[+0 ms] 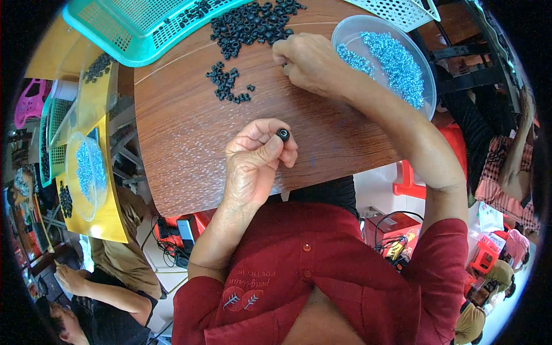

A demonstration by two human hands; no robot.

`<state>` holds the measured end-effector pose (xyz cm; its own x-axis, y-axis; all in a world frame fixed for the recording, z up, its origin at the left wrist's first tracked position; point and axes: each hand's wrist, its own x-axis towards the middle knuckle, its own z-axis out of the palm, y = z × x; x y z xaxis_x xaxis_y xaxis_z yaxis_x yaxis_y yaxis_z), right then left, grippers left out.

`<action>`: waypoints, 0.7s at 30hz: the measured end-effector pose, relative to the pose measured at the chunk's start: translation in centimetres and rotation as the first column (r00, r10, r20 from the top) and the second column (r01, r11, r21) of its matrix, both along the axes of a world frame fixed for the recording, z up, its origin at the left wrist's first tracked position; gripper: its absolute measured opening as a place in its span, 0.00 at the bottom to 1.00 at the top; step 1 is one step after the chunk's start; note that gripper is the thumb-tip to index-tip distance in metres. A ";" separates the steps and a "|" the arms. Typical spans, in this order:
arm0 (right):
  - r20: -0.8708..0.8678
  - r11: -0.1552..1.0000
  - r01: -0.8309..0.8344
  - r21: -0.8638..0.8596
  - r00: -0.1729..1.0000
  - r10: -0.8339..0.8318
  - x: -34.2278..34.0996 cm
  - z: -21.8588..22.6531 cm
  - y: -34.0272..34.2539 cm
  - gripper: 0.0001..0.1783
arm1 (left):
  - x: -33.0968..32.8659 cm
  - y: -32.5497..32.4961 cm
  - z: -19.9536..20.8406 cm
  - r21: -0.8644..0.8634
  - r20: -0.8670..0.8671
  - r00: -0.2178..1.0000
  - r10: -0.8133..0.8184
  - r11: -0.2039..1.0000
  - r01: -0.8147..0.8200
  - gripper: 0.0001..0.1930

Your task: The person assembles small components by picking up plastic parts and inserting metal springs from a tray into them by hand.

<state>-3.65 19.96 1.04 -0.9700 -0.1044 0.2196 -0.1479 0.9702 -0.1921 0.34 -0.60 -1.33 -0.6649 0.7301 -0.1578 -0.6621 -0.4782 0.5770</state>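
Note:
My left hand is raised over the near part of the brown table, palm turned up. Thumb and fingers pinch a small black round piece with a pale ring at its end. Farther off, my right hand is closed, its fingertips low over the tabletop between a pile of small black pieces and a clear round tub. Whatever those fingers hold, if anything, is hidden. Many small shiny blue pieces lie in the tub. A smaller cluster of black pieces sits left of my right hand.
A turquoise basket with black pieces stands at the far left, a white basket at the far right. On a yellow table to the left is another tub of blue pieces. A person sits beside it.

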 end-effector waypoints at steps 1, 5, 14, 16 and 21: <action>-0.054 0.989 -0.010 -0.150 0.999 0.002 0.8 0.4 -0.3 0.09 | 0.1 0.0 0.1 -0.006 0.000 1.000 0.008 1.000 -0.008 0.11; 0.057 0.709 0.037 -0.704 0.998 0.005 4.4 2.7 -1.4 0.11 | 0.3 -0.3 -0.1 -0.013 0.003 0.999 0.041 0.999 -0.041 0.10; 0.062 0.031 0.065 -0.997 0.993 -0.100 10.0 1.0 -5.6 0.08 | 0.5 1.8 0.9 -0.166 -0.150 0.961 0.230 0.953 -0.254 0.09; -0.072 0.170 -0.036 -0.985 0.975 -0.211 10.3 0.6 -6.3 0.09 | 1.0 2.1 1.1 -0.168 -0.153 0.956 0.249 0.947 -0.273 0.09; -0.275 0.524 -0.083 -0.847 0.913 -0.301 10.9 0.1 -7.1 0.11 | 1.6 2.0 1.6 -0.168 -0.160 0.948 0.274 0.939 -0.299 0.09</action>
<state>7.24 12.83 1.13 -0.7896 0.4119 0.4549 -0.2918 0.4002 -0.8687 1.94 1.43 0.23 -0.8656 0.4710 -0.1701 -0.4248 -0.5108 0.7474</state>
